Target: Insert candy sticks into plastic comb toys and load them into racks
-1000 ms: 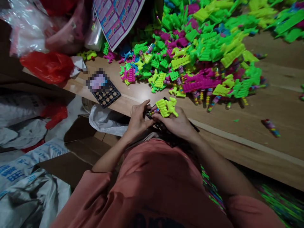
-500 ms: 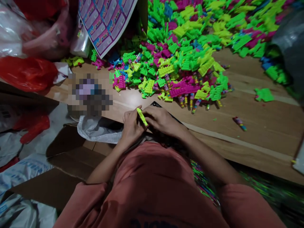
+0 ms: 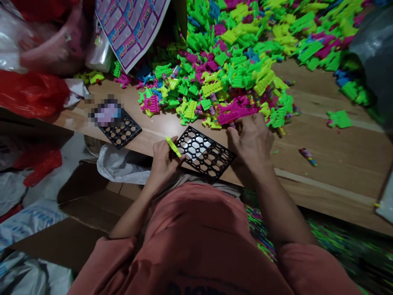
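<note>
My left hand [image 3: 166, 162] is closed on a small bright yellow plastic toy [image 3: 173, 146], which sticks up above the thumb and fingers. Just right of that hand, a black perforated plastic tray [image 3: 219, 157] lies at the table's near edge, with a pale patch showing through its holes. My right hand [image 3: 254, 143] reaches to the front of the toy pile with its fingers curled down. A small candy tube [image 3: 232, 124] shows by its thumb, below a magenta toy [image 3: 236, 112]. What its fingertips grip, if anything, is hidden.
A large pile of neon toys [image 3: 227, 78] covers the back of the wooden table [image 3: 331, 172]. Another black tray [image 3: 123, 131], partly pixelated, lies left. A printed sheet [image 3: 132, 30] hangs behind. One loose candy tube [image 3: 308, 157] lies right. A cardboard box [image 3: 89, 200] stands lower left.
My right hand has moved away from my left, up and right to the pile's front edge, uncovering the black tray. My left hand still holds the yellow toy. The view has shifted slightly.
</note>
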Available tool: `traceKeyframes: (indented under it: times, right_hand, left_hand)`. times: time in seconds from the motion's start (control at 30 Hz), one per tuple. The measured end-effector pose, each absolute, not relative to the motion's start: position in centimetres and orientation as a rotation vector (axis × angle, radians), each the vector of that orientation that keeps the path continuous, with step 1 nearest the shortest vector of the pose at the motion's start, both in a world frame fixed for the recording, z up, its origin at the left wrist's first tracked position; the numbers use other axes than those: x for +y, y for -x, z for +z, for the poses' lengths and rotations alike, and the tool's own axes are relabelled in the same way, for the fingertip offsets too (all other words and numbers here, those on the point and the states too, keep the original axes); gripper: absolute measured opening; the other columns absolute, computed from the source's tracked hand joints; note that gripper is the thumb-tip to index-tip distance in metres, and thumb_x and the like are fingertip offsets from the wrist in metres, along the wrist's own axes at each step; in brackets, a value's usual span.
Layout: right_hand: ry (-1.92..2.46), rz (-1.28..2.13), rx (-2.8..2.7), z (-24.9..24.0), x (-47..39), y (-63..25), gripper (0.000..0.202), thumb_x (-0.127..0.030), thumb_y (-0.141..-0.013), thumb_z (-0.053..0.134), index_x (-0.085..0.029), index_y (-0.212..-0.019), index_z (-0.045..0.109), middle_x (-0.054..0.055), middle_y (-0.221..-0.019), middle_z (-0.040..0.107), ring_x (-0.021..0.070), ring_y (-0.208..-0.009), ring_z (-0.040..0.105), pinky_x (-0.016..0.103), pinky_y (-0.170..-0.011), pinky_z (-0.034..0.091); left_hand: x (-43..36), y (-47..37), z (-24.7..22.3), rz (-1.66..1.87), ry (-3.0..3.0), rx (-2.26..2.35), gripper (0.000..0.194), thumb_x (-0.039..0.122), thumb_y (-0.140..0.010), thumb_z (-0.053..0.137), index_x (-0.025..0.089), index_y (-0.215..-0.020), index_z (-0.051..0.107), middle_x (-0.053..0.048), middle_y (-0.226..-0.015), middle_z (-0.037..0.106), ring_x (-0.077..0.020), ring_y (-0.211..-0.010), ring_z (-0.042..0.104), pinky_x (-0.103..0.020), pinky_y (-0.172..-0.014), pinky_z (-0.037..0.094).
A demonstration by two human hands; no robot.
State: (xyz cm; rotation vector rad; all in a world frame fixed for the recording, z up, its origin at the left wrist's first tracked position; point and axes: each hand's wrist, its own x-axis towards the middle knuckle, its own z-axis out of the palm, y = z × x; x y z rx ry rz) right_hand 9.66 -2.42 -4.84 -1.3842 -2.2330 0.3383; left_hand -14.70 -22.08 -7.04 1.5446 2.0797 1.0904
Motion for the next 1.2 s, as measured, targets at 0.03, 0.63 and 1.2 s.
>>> traceKeyframes:
  times: [0.03,0.63,1.2]
  right_hand:
    - [1.379,0.371,-2.226,-4.8,-2.4,-9.8,0.028,-0.051,-0.106,0.073,-0.023,-0.111,0.075,0.021,-0.127,0.072,0.0418,-0.116,0.069,0.057,-0.097,0.059]
    - [0.685,1.258,-2.306,-4.6,-10.4,-3.7,0.021,-0.020,-0.104,0.061,-0.024,-0.113,0.080,0.012,-0.117,0.085,0.0282,-0.100,0.079,0.043,-0.095,0.066]
    - [1.353,0.488,-2.168,-2.7,-2.0,-14.3,0.023,-0.044,-0.111,0.069,-0.029,-0.095,0.075,0.012,-0.105,0.075,0.0340,-0.105,0.070,0.055,-0.102,0.058]
  left_hand:
    - [-22.2,14.9,-6.9,1.081,-1.557,2.062,0.058,0.062,-0.109,0.072,0.020,-0.149,0.071,-0.015,-0.132,0.081,-0.0345,-0.122,0.072,-0.053,-0.109,0.056]
    - [-22.4,14.1,-7.2,1.006,-1.659,2.080,0.016,0.024,-0.110,0.059,0.024,-0.118,0.073,-0.010,-0.119,0.083,-0.0312,-0.115,0.072,-0.048,-0.106,0.052]
    - [-20.6,13.8,-8.4,1.129,-1.671,2.237,0.016,0.018,-0.097,0.061,0.025,-0.108,0.069,-0.011,-0.110,0.079,-0.0335,-0.106,0.068,-0.051,-0.098,0.051]
